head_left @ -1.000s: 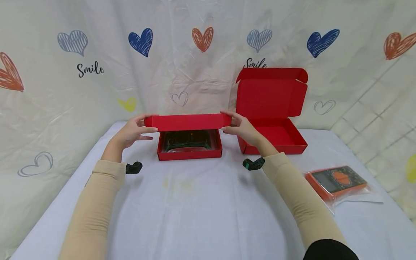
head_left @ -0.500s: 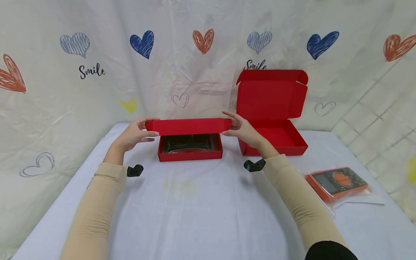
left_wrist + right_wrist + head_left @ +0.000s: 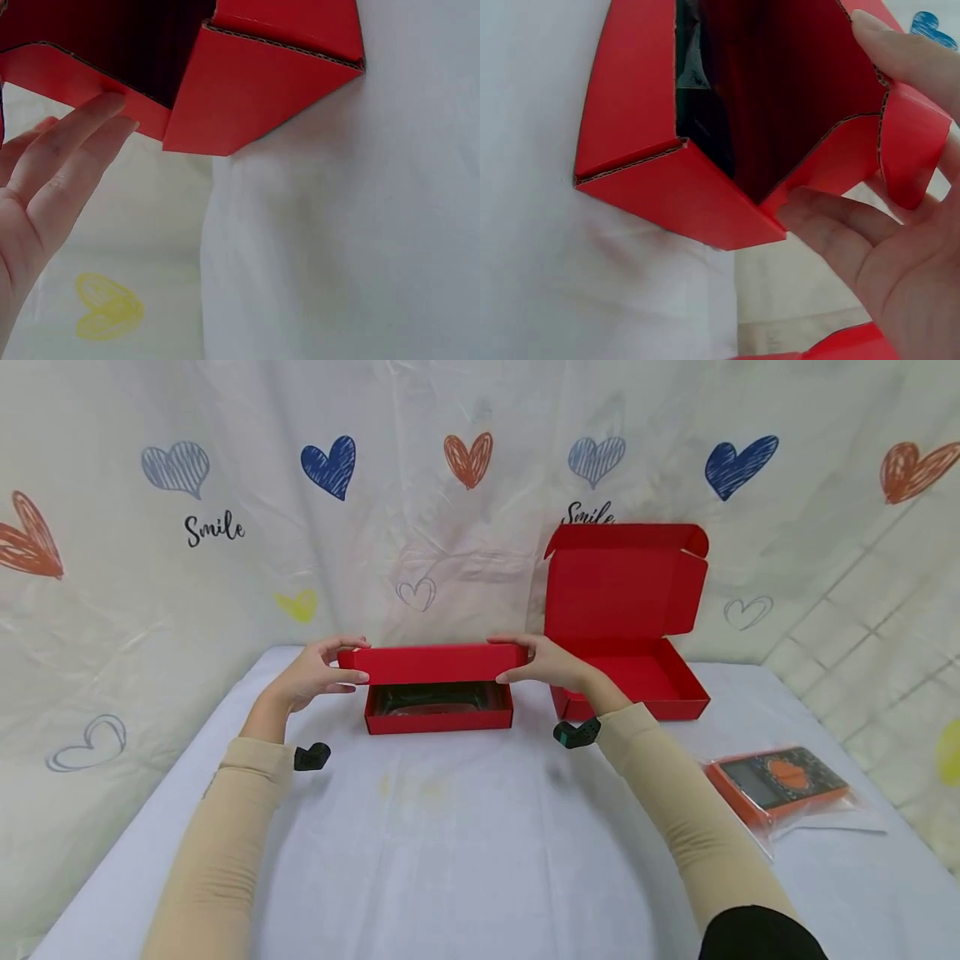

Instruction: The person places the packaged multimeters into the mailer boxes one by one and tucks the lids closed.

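Observation:
A red cardboard box (image 3: 438, 722) sits near the table's back edge, its lid (image 3: 431, 664) partly lowered with the front flap hanging down. Inside lies a dark object (image 3: 442, 697) in clear plastic, mostly hidden by the lid. At the lid's left end my left hand (image 3: 311, 672) holds the corner, and the left wrist view has its fingers (image 3: 82, 146) against the side flap. My right hand (image 3: 558, 668) grips the right end. In the right wrist view, its thumb is at the lid's front edge and its fingers (image 3: 840, 217) press the side flap.
A second red box (image 3: 630, 672) stands with its lid raised, close behind the right hand. An orange and black multimeter (image 3: 780, 783) in a clear bag lies at the right, by the right forearm. White cloth (image 3: 450, 843) covers the table; a heart-printed curtain (image 3: 360, 552) hangs behind.
The lid has come down over the box, covering more of the dark object. Both hands have lowered with it, and the right hand has shifted left onto the lid's end.

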`<state>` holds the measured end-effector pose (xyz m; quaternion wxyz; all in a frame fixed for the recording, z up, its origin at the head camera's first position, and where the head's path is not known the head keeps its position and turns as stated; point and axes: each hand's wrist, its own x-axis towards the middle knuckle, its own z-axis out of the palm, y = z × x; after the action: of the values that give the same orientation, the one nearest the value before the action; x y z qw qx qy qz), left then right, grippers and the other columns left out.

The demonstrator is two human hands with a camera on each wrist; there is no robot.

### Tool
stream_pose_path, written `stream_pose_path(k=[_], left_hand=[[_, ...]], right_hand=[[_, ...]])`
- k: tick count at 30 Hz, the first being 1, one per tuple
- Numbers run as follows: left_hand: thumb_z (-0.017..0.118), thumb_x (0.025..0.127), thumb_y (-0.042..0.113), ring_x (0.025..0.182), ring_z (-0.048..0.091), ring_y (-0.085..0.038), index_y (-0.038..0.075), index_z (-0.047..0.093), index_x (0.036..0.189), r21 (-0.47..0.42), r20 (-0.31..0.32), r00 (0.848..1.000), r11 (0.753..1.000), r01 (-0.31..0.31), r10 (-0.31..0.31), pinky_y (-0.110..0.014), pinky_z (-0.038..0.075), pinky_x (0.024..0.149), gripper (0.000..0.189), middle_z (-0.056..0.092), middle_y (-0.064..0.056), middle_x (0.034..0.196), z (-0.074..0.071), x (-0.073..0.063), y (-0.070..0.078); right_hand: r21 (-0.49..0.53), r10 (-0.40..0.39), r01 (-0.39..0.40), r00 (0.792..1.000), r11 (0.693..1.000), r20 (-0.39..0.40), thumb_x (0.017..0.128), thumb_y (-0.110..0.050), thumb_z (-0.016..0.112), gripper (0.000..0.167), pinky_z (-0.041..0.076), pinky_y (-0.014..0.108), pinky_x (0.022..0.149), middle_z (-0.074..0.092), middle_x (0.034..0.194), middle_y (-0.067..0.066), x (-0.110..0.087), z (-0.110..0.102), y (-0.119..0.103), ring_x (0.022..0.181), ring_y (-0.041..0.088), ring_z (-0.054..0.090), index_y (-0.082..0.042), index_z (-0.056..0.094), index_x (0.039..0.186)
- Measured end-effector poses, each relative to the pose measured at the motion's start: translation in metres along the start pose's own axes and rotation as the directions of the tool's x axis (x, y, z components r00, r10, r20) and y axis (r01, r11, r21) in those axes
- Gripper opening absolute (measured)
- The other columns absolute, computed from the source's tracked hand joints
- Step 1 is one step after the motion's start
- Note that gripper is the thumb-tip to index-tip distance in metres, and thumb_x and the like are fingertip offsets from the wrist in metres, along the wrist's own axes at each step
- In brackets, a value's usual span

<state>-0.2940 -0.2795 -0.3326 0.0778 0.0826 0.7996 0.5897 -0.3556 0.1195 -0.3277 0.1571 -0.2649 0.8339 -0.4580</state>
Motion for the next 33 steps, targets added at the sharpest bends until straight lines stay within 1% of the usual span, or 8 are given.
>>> stream_pose_path(k=[3, 5, 11, 15, 18, 20, 23, 33], left_hand=[[0.073, 0.095, 0.012, 0.133, 0.043, -0.036, 0.003, 0.047, 0.146, 0.04, 0.002, 1.0, 0.999, -0.02, 0.02, -0.047, 0.054, 0.097, 0.058, 0.034, -0.012, 0.162, 0.001, 0.002, -0.004], [0.074, 0.095, 0.015, 0.131, 0.046, -0.036, 0.005, 0.049, 0.147, 0.08, 0.0, 1.0, 0.997, -0.025, 0.025, -0.046, 0.055, 0.097, 0.058, 0.039, -0.014, 0.159, 0.002, 0.003, -0.007], [0.077, 0.094, 0.024, 0.117, 0.057, -0.032, 0.012, 0.054, 0.151, 0.19, 0.01, 1.0, 0.981, -0.031, 0.03, -0.034, 0.056, 0.091, 0.063, 0.054, -0.017, 0.143, 0.002, 0.003, -0.008], [0.079, 0.093, 0.026, 0.109, 0.063, -0.029, 0.015, 0.057, 0.148, 0.22, 0.011, 0.999, 0.974, -0.042, 0.041, -0.033, 0.054, 0.09, 0.06, 0.053, -0.015, 0.148, 0.002, 0.002, -0.007], [0.078, 0.093, 0.026, 0.109, 0.061, -0.029, 0.015, 0.058, 0.148, 0.242, 0.013, 0.999, 0.969, -0.048, 0.047, -0.037, 0.053, 0.091, 0.06, 0.05, -0.014, 0.152, 0.002, 0.002, -0.007], [0.078, 0.093, 0.025, 0.109, 0.061, -0.029, 0.015, 0.057, 0.148, 0.246, 0.016, 0.999, 0.968, -0.052, 0.05, -0.038, 0.053, 0.091, 0.06, 0.049, -0.014, 0.153, 0.003, 0.002, -0.008], [0.079, 0.093, 0.026, 0.109, 0.061, -0.029, 0.016, 0.057, 0.148, 0.251, 0.019, 0.998, 0.966, -0.06, 0.057, -0.038, 0.053, 0.091, 0.06, 0.048, -0.012, 0.153, 0.003, 0.003, -0.011], [0.079, 0.093, 0.022, 0.111, 0.059, -0.029, 0.014, 0.057, 0.148, 0.252, 0.027, 0.996, 0.964, -0.086, 0.081, -0.025, 0.053, 0.084, 0.06, 0.044, -0.009, 0.158, 0.005, 0.004, -0.021]], right_hand=[[-0.012, -0.009, 0.009, 1.0, 1.0, -0.004, 0.089, -0.02, 0.082, 0.075, 0.052, 0.053, 0.097, 0.047, 0.145, 0.01, 0.001, 0.003, 0.005, 0.124, 0.031, 0.046, -0.022, 0.047, 0.155], [-0.025, -0.022, 0.022, 1.0, 0.999, -0.011, 0.088, -0.019, 0.082, 0.076, 0.052, 0.055, 0.096, 0.048, 0.144, 0.01, 0.0, 0.005, 0.008, 0.12, 0.031, 0.048, -0.022, 0.048, 0.155], [-0.085, -0.049, 0.045, 0.998, 0.995, -0.043, 0.087, -0.022, 0.084, 0.073, 0.055, 0.04, 0.082, 0.053, 0.134, 0.01, -0.003, 0.009, 0.012, 0.108, 0.029, 0.053, -0.026, 0.052, 0.152], [-0.103, -0.055, 0.05, 0.998, 0.993, -0.044, 0.088, -0.023, 0.083, 0.071, 0.055, 0.038, 0.086, 0.05, 0.144, 0.009, -0.003, 0.011, 0.013, 0.119, 0.029, 0.05, -0.026, 0.052, 0.152], [-0.105, -0.06, 0.056, 0.997, 0.993, -0.04, 0.088, -0.024, 0.083, 0.072, 0.054, 0.046, 0.097, 0.042, 0.156, 0.005, -0.004, 0.012, 0.014, 0.134, 0.028, 0.042, -0.026, 0.052, 0.152], [-0.112, -0.066, 0.061, 0.997, 0.992, -0.042, 0.088, -0.026, 0.084, 0.071, 0.052, 0.049, 0.1, 0.039, 0.159, 0.003, -0.004, 0.012, 0.017, 0.138, 0.027, 0.039, -0.027, 0.052, 0.152], [-0.118, -0.08, 0.074, 0.996, 0.99, -0.044, 0.088, -0.026, 0.084, 0.071, 0.051, 0.05, 0.101, 0.039, 0.159, 0.002, -0.004, 0.015, 0.019, 0.14, 0.026, 0.036, -0.027, 0.052, 0.152], [-0.164, -0.146, 0.136, 0.988, 0.977, -0.05, 0.088, -0.019, 0.084, 0.072, 0.052, 0.047, 0.1, 0.041, 0.158, 0.004, -0.009, 0.026, 0.021, 0.137, 0.027, 0.04, -0.022, 0.051, 0.152]])
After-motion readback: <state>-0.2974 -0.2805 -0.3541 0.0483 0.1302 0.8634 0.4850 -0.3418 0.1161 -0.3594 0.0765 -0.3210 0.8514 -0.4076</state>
